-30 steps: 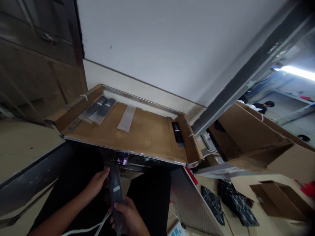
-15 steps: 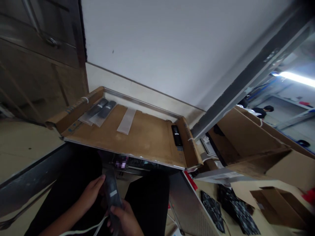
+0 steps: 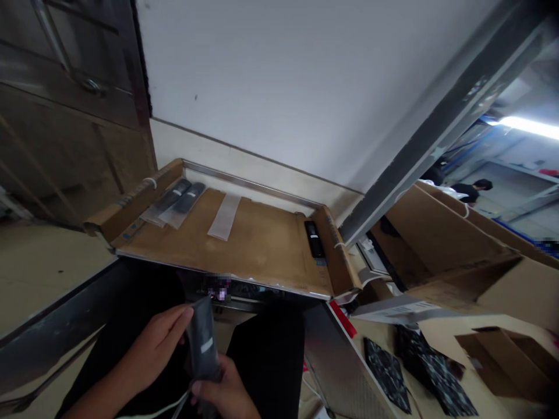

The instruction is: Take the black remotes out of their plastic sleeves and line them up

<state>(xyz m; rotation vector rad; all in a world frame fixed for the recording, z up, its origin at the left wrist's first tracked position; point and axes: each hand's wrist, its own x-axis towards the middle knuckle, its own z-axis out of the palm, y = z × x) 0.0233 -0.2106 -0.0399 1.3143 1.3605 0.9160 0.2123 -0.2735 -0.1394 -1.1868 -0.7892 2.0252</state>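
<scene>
The left hand [image 3: 168, 334] and the right hand [image 3: 220, 387] both grasp the sleeved black device [image 3: 203, 343] at the lower centre of the frame. Above them is the cardboard-lined table [image 3: 262, 250], with two sleeved devices [image 3: 181, 201] at its left, one clear sleeve [image 3: 226, 216] near the middle, and one bare black device [image 3: 313, 238] at its right.

Tabletop [image 3: 262, 250], left end: we see two packed devices [image 3: 188, 199], side by side
Tabletop, left of middle: a sleeve [image 3: 225, 216]
Tabletop, right end: a loose device [image 3: 313, 237], beside the flap [image 3: 335, 250]
Behind: our wall [image 3: 257, 166]
Before: our held device [image 3: 204, 343]
Right: a carton [image 3: 445, 233]
Lower right: patterned pieces [image 3: 386, 372], left of a smaller box [image 3: 498, 358]
</scene>
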